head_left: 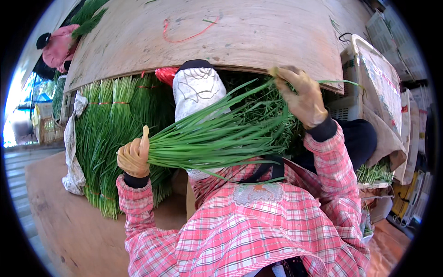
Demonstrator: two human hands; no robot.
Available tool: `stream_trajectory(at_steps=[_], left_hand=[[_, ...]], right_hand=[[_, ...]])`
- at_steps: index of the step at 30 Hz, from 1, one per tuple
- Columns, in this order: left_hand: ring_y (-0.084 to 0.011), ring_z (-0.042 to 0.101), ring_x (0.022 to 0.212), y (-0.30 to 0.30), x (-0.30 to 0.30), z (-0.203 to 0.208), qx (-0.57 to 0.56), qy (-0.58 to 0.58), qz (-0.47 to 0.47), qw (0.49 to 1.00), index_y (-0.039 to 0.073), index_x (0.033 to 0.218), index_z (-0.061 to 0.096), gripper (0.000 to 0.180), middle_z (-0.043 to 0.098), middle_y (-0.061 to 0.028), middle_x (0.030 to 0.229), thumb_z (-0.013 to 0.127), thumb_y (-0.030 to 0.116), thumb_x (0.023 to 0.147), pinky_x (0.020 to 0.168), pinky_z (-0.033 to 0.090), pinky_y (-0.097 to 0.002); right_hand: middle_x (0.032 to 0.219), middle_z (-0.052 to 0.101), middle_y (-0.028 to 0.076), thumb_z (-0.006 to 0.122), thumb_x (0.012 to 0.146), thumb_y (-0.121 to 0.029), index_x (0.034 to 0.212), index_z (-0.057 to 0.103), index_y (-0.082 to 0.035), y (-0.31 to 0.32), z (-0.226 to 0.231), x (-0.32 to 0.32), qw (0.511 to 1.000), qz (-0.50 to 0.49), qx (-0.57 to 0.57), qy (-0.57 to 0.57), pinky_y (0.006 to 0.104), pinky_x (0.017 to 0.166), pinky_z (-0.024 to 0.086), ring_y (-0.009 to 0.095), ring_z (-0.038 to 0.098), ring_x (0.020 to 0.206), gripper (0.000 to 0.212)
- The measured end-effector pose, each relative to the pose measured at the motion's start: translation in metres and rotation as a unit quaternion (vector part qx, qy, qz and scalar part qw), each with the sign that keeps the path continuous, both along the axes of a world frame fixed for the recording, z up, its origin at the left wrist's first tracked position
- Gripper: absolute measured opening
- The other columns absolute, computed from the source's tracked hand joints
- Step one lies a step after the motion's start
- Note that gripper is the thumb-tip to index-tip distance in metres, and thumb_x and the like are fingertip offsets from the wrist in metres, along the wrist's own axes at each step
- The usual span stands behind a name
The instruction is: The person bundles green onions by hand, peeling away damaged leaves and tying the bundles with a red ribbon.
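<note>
My left hand [134, 154], in a tan glove with the thumb up, is closed round one end of a loose bunch of long green garlic chives [217, 136]. The leaves fan out to the right across my lap. My right hand [301, 94], gloved too and slightly blurred, is raised at the far right of the bunch, fingers curled on a few leaf tips. One thin leaf [344, 81] sticks out beyond it to the right. Under the bunch, a white cloth-covered knee [196, 90] shows.
Tied chive bundles [104, 138] stand at the left, beside a white sack [71, 161]. A wooden board [258, 37] with a red string [184, 40] spans the far side. Loose greens [272, 111] lie beneath its edge. Crates [353, 64] stand right; a person in pink [60, 48] is far left.
</note>
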State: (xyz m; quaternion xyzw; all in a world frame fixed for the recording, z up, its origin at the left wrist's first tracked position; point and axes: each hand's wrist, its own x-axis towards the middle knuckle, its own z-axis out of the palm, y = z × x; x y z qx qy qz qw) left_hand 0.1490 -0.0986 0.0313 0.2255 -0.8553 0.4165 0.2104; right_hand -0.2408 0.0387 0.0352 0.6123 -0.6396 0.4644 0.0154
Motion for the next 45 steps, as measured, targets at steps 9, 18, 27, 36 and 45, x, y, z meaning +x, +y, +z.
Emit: stream_trajectory(at_steps=[9,18,27,36,45], left_hand=[[-0.0126,0.048,0.061,-0.018,0.024,0.0,0.075,-0.055,0.036,0.995,0.021,0.118,0.059,0.045,0.048,0.0065,0.072,0.059,0.014,0.074,0.057,0.037,-0.0285],[-0.017,0.052,0.065,-0.022,0.06,-0.039,0.149,-0.037,0.065,0.986,0.018,0.129,0.049,0.05,0.055,0.0043,0.078,0.057,0.03,0.081,0.06,0.041,-0.0312],[-0.0168,0.053,0.065,-0.022,0.057,-0.036,0.145,-0.042,0.064,0.986,0.018,0.129,0.049,0.049,0.053,0.0036,0.077,0.056,0.033,0.083,0.06,0.04,-0.0311],[-0.0179,0.053,0.068,-0.023,0.063,-0.04,0.154,-0.049,0.068,0.985,0.019,0.13,0.047,0.051,0.053,0.0023,0.079,0.057,0.032,0.082,0.064,0.042,-0.0314],[-0.0185,0.053,0.065,-0.025,0.065,-0.038,0.177,-0.061,0.071,0.98,0.019,0.132,0.045,0.056,0.053,0.0016,0.077,0.059,0.034,0.08,0.058,0.04,-0.0315]], right_hand=[[0.089,0.067,0.015,0.062,0.083,-0.019,0.098,0.067,-0.003,-0.027,-0.067,0.037,0.911,0.213,0.333,-0.115,0.0332,0.073,0.052,0.025,0.066,0.079,0.022],[0.078,0.065,0.006,0.056,0.087,-0.007,0.093,0.065,0.005,0.01,-0.058,-0.037,0.88,0.061,0.283,-0.376,0.0238,0.063,0.048,0.01,0.057,0.068,0.016],[0.096,0.064,0.013,0.059,0.087,-0.02,0.11,0.061,-0.004,-0.012,-0.067,0.001,0.969,0.108,0.143,-0.172,0.0323,0.074,0.05,0.025,0.062,0.085,0.029],[0.077,0.065,0.007,0.055,0.088,-0.014,0.09,0.064,-0.002,-0.022,-0.078,0.023,0.961,0.089,0.175,-0.194,0.0287,0.064,0.048,0.019,0.06,0.066,0.015],[0.086,0.065,0.006,0.064,0.085,-0.015,0.095,0.065,0.0,0.013,-0.059,0.006,0.927,0.082,0.162,-0.329,0.0249,0.066,0.049,0.011,0.058,0.072,0.018]])
